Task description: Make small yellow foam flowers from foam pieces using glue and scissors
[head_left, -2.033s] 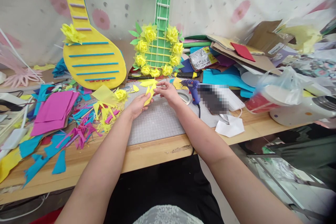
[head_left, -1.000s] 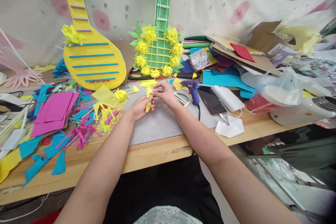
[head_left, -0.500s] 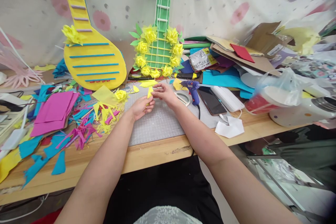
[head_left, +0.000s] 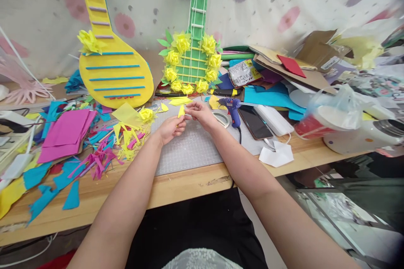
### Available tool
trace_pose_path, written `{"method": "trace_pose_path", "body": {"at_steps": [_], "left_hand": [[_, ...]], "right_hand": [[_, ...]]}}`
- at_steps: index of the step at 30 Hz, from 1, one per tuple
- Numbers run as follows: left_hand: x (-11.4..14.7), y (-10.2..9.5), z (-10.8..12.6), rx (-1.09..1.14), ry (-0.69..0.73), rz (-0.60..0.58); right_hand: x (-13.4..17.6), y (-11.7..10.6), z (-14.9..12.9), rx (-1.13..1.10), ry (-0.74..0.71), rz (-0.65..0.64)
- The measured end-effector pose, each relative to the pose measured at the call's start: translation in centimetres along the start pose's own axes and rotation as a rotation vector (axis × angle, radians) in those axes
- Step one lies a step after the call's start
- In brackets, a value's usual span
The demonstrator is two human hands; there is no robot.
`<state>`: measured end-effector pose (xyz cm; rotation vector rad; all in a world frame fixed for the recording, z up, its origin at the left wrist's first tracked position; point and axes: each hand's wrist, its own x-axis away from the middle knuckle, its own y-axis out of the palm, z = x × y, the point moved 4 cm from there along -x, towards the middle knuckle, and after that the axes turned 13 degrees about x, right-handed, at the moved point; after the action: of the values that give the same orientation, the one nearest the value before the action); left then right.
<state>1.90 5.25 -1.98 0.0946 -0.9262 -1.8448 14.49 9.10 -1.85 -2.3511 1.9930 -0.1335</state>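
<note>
A person's two bare hands meet at the centre of the frame, above a gray gridded cutting mat (head_left: 189,153) on a wooden worktop (head_left: 186,187). The left hand (head_left: 169,129) has its thumb and fingers clamped on a small yellow paper piece (head_left: 181,111), whose tip points upward. The right hand (head_left: 201,113) is at the right edge of that piece, thumb and fingertips bunched close; whether they grip it cannot be told.

Just beyond the hands lies a flat yellow strip (head_left: 179,101). To the left of the hands are a yellow paper flower (head_left: 146,114) and a tangle of yellow scraps (head_left: 126,134); farther left, magenta sheets (head_left: 65,134) are stacked among torn blue pieces.

Right of centre, a purple glue gun (head_left: 233,112) stands near a dark phone (head_left: 255,122). At the right of the frame, a red and white cup (head_left: 322,119) sits in a clear plastic bag.

Two stringed-instrument models stand at the back: a yellow rounded one (head_left: 115,76) at upper left with blue bars, and a green one (head_left: 193,64) at upper centre, ringed with yellow flowers.
</note>
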Motion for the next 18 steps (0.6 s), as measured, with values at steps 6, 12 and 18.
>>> {"method": "trace_pose_path", "body": {"at_steps": [6,12,18], "left_hand": [[0.3,-0.9,1.8,0.227,0.157,0.140],[0.3,-1.4,2.6,0.347,0.226,0.167],[0.2,-1.8,2.8,0.387,0.260,0.188]], "right_hand": [[-0.9,-1.6,0.1,0.286,-0.051,0.202],[-3.3,-2.4,-1.5,0.771,-0.118,0.231],[-6.0,-2.4,-2.2,1.138,-0.034,0.199]]}}
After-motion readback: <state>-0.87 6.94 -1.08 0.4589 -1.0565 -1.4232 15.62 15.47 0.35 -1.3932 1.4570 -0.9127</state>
